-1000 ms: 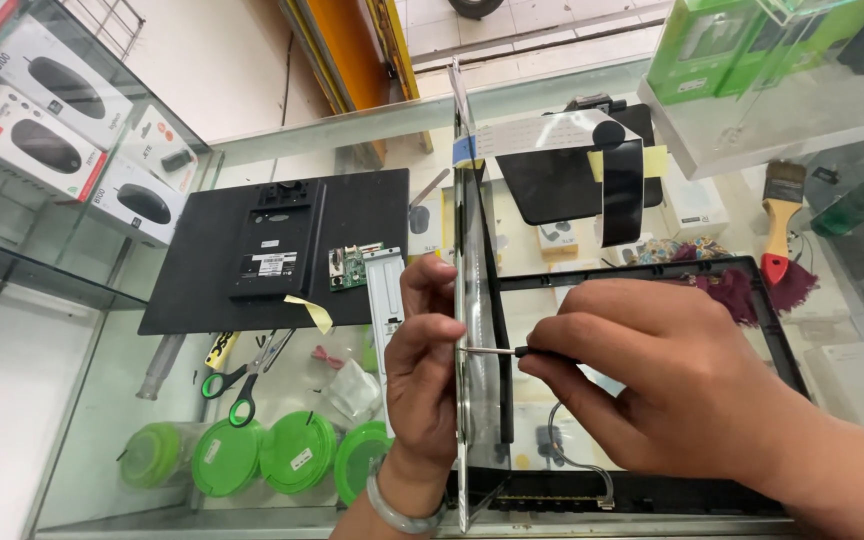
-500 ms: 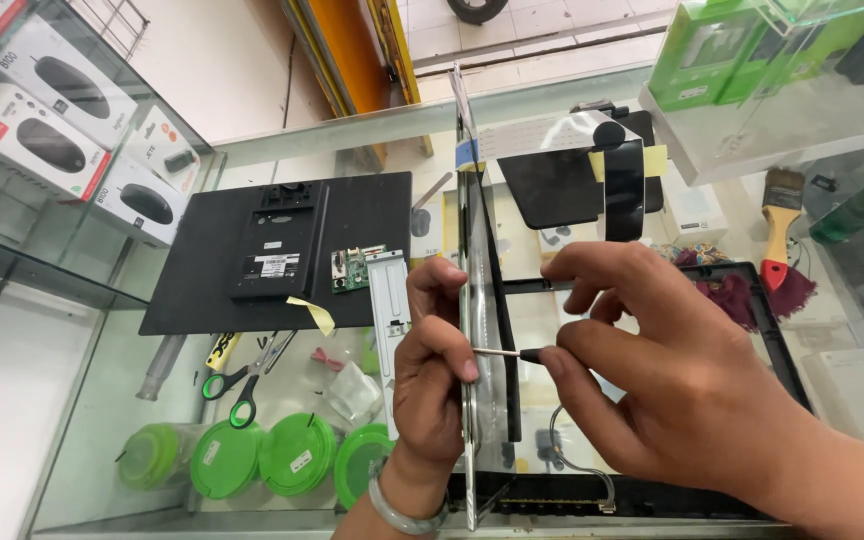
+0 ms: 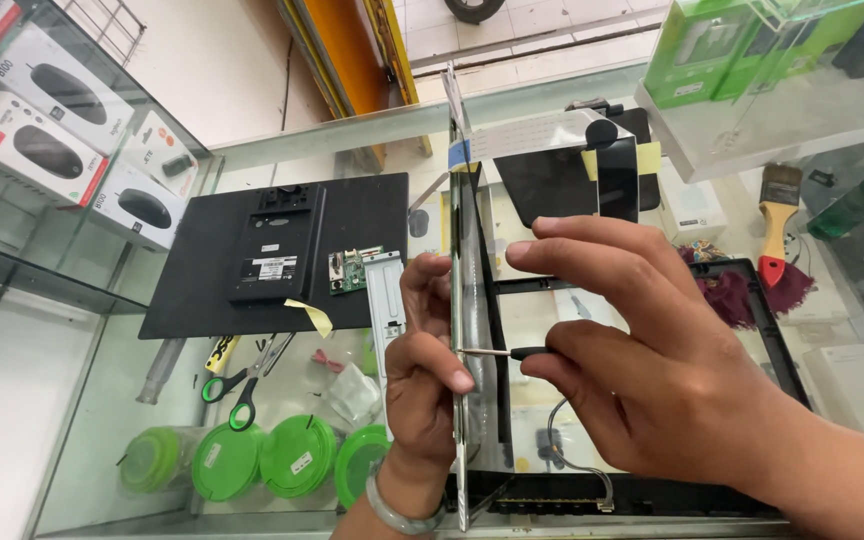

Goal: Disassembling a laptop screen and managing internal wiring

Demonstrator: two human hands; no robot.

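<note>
Two hands work at the centre of a glass desk point(image 3: 552, 110). Left hand point(image 3: 422, 370) is closed around the edge of a thin display panel point(image 3: 460, 250), held upright and seen edge-on, running from 12 to 6 o'clock. Right hand point(image 3: 652, 380) pinches the black handle of a small screwdriver point(image 3: 502, 352) between thumb and fingers, remaining fingers spread; its metal shaft meets the panel edge just beside the left thumb. Black monitor back cover point(image 3: 282, 255) lies flat at 10 o'clock, a green circuit board point(image 3: 349, 272) on it. Green-handled scissors point(image 3: 242, 385) lie at 8 o'clock. Paintbrush point(image 3: 776, 225) with red ferrule lies at 2 o'clock. Black bezel frame point(image 3: 752, 300) lies under the right hand.
</note>
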